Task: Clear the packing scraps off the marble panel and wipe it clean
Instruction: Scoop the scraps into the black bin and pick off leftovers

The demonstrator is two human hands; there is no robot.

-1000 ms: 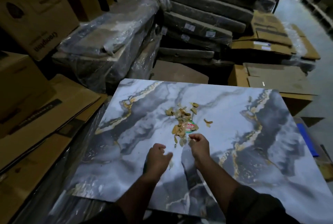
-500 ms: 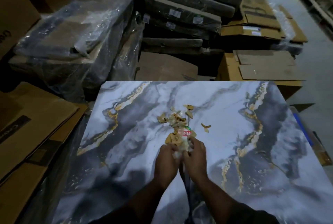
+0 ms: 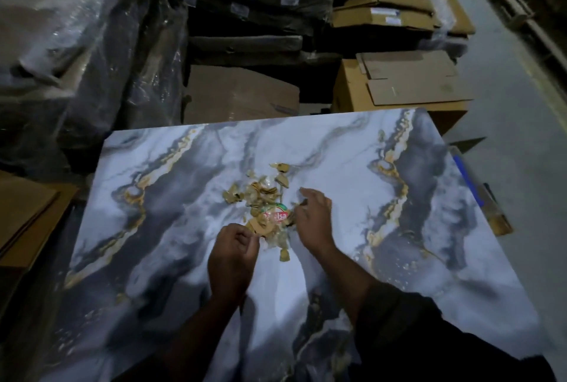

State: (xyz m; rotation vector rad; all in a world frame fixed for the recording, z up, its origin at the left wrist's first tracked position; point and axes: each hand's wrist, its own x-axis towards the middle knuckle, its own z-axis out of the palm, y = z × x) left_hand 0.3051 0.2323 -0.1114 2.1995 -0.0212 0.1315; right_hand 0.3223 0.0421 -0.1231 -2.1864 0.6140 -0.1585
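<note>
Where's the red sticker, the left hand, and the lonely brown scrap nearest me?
red sticker (image 3: 275, 216), head view, on its lettering.
left hand (image 3: 230, 259), head view, back of hand.
lonely scrap (image 3: 284, 255), head view, its middle.

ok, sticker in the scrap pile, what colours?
Red band with white lettering, green edge on the sticker; head view, the only one.

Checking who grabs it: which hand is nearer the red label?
Right. The right hand sits just beside the red label; the left hand is below it.
</note>
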